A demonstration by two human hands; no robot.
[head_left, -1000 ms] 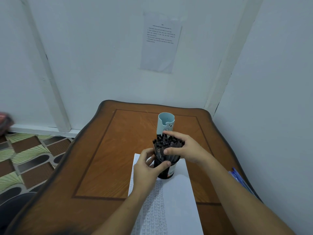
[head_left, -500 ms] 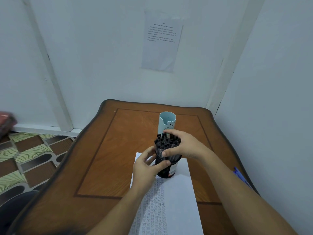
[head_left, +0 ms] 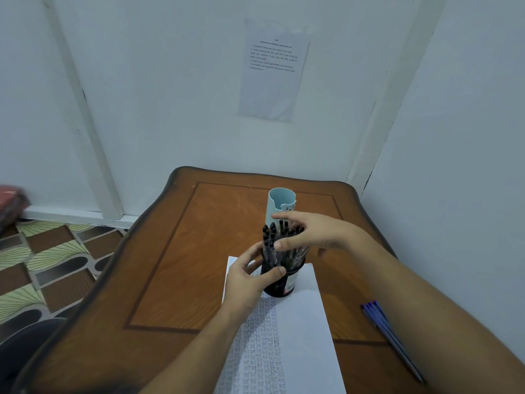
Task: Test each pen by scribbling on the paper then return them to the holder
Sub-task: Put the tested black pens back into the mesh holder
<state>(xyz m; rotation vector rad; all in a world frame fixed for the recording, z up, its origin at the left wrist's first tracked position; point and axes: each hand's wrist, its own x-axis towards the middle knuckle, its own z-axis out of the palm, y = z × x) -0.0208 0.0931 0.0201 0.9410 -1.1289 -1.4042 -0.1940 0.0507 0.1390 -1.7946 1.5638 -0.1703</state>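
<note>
A black pen holder (head_left: pixel 279 282) stands upright on the far end of a white paper (head_left: pixel 306 322). It is round like a cup, dark all over, with a small pale label low on its right side. It is full of pens (head_left: pixel 271 236). The pens have black tops and see-through bodies, and they stick up out of the holder, packed close together.

The left hand (head_left: pixel 250 277) grips the holder from its left side. The thumb lies across the front and the fingers curl round the back.

The right hand (head_left: pixel 308 234) is over the tops of the pens. Its pointing finger reaches behind them and its thumb is at the front, so the pens sit between the two. I cannot tell if it is squeezing any pen or only touching them.

The paper runs from under the holder toward the person. Its left part, on the near side of the holder, is covered in rows of small dark scribbles. The right part is plain white.

Just behind the holder stands a light blue cup (head_left: pixel 281 204) with a little bear face on it. Well off to the right of the holder, a few blue pens (head_left: pixel 387 332) lie side by side on the brown wooden table (head_left: pixel 199 251). High above the holder, a printed sheet (head_left: pixel 272 69) is stuck on the wall (head_left: pixel 170 81).
</note>
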